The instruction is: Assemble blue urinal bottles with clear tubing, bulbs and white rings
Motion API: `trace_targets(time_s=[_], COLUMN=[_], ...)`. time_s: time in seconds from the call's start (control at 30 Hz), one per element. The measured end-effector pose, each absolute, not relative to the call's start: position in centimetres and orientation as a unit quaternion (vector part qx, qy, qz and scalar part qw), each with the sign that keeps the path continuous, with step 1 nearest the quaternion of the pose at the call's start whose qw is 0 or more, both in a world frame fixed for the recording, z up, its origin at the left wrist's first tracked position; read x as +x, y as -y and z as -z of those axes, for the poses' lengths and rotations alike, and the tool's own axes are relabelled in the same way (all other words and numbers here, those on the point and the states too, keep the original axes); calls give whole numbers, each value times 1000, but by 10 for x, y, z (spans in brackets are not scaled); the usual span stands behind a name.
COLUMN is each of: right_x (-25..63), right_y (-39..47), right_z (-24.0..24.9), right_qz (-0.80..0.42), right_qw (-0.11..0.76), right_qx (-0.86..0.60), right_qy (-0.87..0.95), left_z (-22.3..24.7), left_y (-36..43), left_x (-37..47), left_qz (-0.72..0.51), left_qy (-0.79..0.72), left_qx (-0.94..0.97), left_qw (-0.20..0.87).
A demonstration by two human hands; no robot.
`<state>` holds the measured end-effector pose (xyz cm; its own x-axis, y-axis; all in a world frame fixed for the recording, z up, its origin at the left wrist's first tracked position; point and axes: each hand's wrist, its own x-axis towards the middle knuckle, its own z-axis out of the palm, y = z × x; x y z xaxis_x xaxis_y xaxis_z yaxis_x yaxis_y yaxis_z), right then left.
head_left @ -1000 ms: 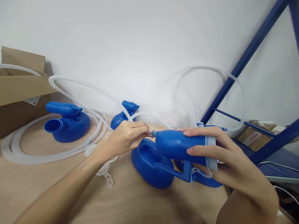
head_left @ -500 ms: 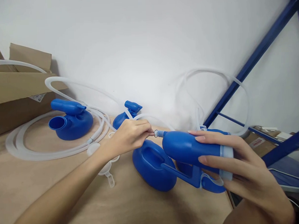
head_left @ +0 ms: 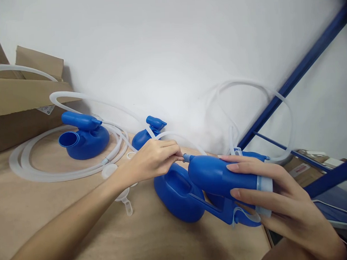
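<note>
My right hand (head_left: 280, 183) is wrapped round the capped end of a blue plastic bottle (head_left: 215, 174), which lies on its side with a white cap (head_left: 265, 184) and a strap. At the bottle's narrow spout, my left hand (head_left: 160, 157) pinches a small ring or clip (head_left: 184, 158), partly hidden by the fingertips. Under and behind the held bottle is another blue bottle (head_left: 176, 198) with a loop handle. Clear plastic caps (head_left: 123, 194) with tabs lie beneath my left forearm.
Blue bottles stand at the left (head_left: 88, 142) and by the wall (head_left: 141, 138). Coiled clear tubing (head_left: 32, 174) surrounds the left one. An open cardboard box (head_left: 25, 123) is at far left. More tubing (head_left: 289, 118) loops near a blue metal frame (head_left: 296, 69) at right.
My left fingertips have moved slightly right with the ring, which now sits closer against the bottle's spout. My right hand keeps its hold. The view has shifted slightly.
</note>
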<state>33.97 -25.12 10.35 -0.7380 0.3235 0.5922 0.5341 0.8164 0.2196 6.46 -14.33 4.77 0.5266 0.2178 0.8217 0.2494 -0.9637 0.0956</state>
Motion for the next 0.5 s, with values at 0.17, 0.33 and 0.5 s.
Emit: trace_targets(time_s=[0.17,0.33,0.5], right_x=[339,344,348], right_y=[252,253,252], right_z=[-104,-103,-104], right_qz=[176,183,176], right_qw=[246,254,259], right_qx=[-206,-203,-212], right_qy=[931,928,926], left_z=[-49,-51,-51], left_y=[144,145,142], left_x=[67,69,70], left_qz=[494,501,484], left_qy=[121,146,168], left_qx=[-859,-842,-848], left_qw=[-54,-137,-138])
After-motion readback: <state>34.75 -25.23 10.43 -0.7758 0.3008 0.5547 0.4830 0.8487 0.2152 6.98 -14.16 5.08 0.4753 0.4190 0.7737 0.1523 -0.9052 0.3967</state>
